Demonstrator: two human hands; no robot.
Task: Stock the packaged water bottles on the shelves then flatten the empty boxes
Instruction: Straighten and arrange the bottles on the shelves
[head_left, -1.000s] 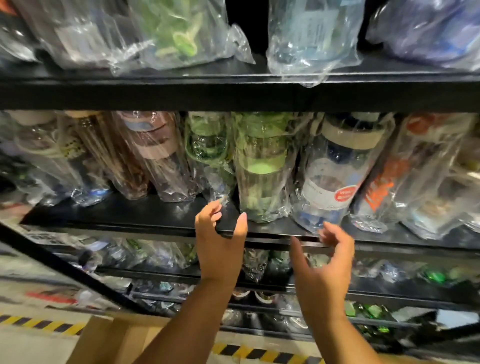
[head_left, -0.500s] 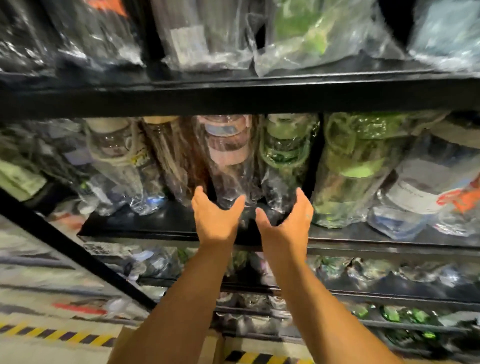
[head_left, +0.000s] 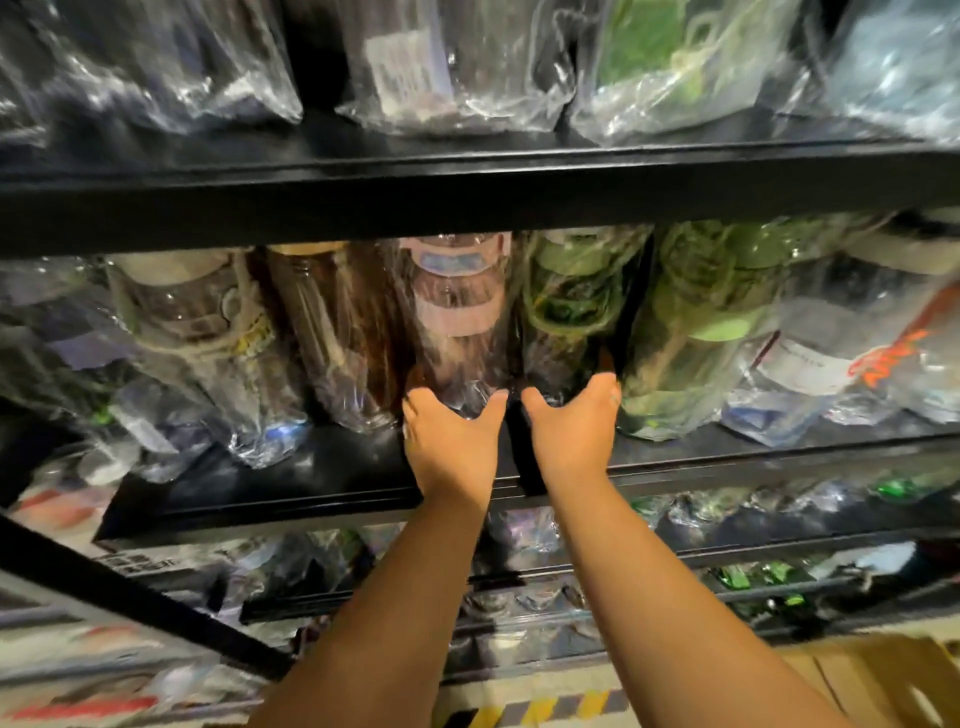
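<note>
Advanced: left hand (head_left: 451, 441) grips pink-banded bottle (head_left: 457, 317); right hand (head_left: 571, 431) green bottle (head_left: 571, 306)

A row of bagged bottles (head_left: 337, 332) is crowding the back of the middle shelf (head_left: 311, 467), leaving bare board only along its front — widest toward its left end. The upper shelf (head_left: 467, 192) is sitting just above their caps, closing the headroom. One narrow dark slot is showing between the dark green bottle (head_left: 576, 301) and the pale green bottle (head_left: 701, 322). At the middle shelf's front centre, the left hand (head_left: 452, 441) is gripping the pink-banded bottle (head_left: 457, 312), the right hand (head_left: 571, 431) the dark green one.
</note>
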